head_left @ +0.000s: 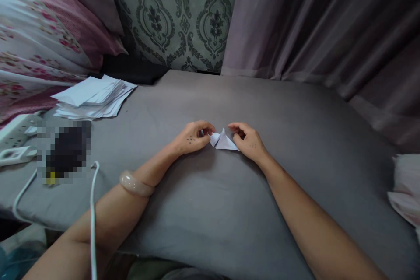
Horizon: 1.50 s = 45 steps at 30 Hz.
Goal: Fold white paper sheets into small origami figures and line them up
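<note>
Here's the folded white paper [226, 143], well right of the paper stack [95, 96]; the left hand [195, 137] pinches one end, probably steadying the creases, while the right hand [251, 141] curls at the opposite corner, grip impossible to tell.

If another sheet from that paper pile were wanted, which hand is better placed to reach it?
Probably the left hand: the paper pile lies out to the left, closer to it than to the right hand. Both hands are at the folded paper, though.
</note>
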Each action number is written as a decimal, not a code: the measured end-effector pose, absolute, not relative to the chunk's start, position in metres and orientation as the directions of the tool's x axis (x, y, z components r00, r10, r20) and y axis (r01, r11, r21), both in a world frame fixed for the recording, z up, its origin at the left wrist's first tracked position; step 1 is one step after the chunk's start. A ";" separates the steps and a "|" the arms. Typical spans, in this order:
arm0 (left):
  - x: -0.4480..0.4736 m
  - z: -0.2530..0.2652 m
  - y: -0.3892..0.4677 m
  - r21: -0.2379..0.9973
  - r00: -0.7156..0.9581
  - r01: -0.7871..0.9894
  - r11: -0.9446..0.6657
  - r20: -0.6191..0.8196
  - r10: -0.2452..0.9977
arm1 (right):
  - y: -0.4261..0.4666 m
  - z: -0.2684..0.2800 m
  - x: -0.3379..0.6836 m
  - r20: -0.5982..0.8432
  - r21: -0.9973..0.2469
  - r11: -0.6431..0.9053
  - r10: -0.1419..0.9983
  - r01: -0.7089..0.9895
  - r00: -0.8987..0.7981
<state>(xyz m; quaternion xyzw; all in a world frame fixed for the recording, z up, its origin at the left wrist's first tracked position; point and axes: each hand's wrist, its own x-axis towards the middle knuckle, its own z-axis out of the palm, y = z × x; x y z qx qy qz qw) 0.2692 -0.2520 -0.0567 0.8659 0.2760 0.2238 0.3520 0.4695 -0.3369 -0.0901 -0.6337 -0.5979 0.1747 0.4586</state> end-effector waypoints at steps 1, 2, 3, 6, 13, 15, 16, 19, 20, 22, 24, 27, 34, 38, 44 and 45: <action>0.270 -0.056 -0.255 0.734 0.760 0.322 -0.597 0.175 0.626 | -0.337 -0.090 0.469 0.316 -0.792 0.127 0.922 0.598 0.222; 0.271 -0.055 -0.258 0.728 0.774 0.322 -0.606 0.165 0.611 | -0.338 -0.089 0.468 0.305 -0.788 0.119 0.928 0.603 0.215; 0.272 -0.055 -0.261 0.714 0.787 0.322 -0.622 0.164 0.595 | -0.339 -0.089 0.467 0.295 -0.782 0.113 0.933 0.613 0.204; 0.275 -0.059 -0.266 0.653 0.800 0.333 -0.681 0.186 0.570 | -0.340 -0.089 0.462 0.279 -0.763 0.111 0.945 0.636 0.170; 0.276 -0.067 -0.257 0.742 0.834 0.278 -0.611 0.129 0.536 | -0.343 -0.087 0.455 0.290 -0.680 0.114 0.949 0.724 0.122; 0.275 -0.066 -0.254 0.806 0.847 0.248 -0.537 0.088 0.524 | -0.344 -0.086 0.455 0.273 -0.668 0.093 0.954 0.738 0.127; 0.274 -0.065 -0.254 0.826 0.848 0.246 -0.507 0.069 0.525 | -0.344 -0.086 0.454 0.263 -0.666 0.082 0.956 0.741 0.130; 0.274 -0.063 -0.253 0.843 0.835 0.251 -0.476 0.060 0.547 | -0.345 -0.084 0.452 0.237 -0.663 0.060 0.962 0.746 0.134; 0.274 -0.063 -0.253 0.836 0.830 0.251 -0.487 0.073 0.553 | -0.346 -0.083 0.450 0.232 -0.662 0.053 0.963 0.747 0.138; 0.274 -0.064 -0.253 0.803 0.818 0.264 -0.535 0.107 0.565 | -0.348 -0.081 0.447 0.223 -0.667 0.041 0.964 0.744 0.147; 0.275 -0.065 -0.253 0.747 0.800 0.302 -0.592 0.139 0.583 | -0.349 -0.079 0.444 0.223 -0.681 0.038 0.962 0.732 0.157; 0.275 -0.066 -0.251 0.685 0.757 0.352 -0.638 0.193 0.625 | -0.351 -0.077 0.440 0.233 -0.694 0.037 0.957 0.719 0.175; 0.278 -0.073 -0.249 0.686 0.738 0.370 -0.626 0.192 0.647 | -0.349 -0.078 0.438 0.172 -0.710 -0.045 0.957 0.702 0.234; 0.285 -0.077 -0.252 0.794 0.667 0.263 -0.548 0.261 0.698 | -0.346 -0.084 0.440 0.191 -0.730 -0.039 0.947 0.682 0.259; 0.294 -0.081 -0.254 0.986 0.663 0.083 -0.143 0.053 0.746 | -0.347 -0.083 0.439 0.202 -0.745 -0.038 0.939 0.666 0.280; 0.295 -0.081 -0.254 0.990 0.660 0.073 -0.122 0.043 0.750 | -0.347 -0.081 0.438 0.196 -0.738 -0.048 0.939 0.673 0.282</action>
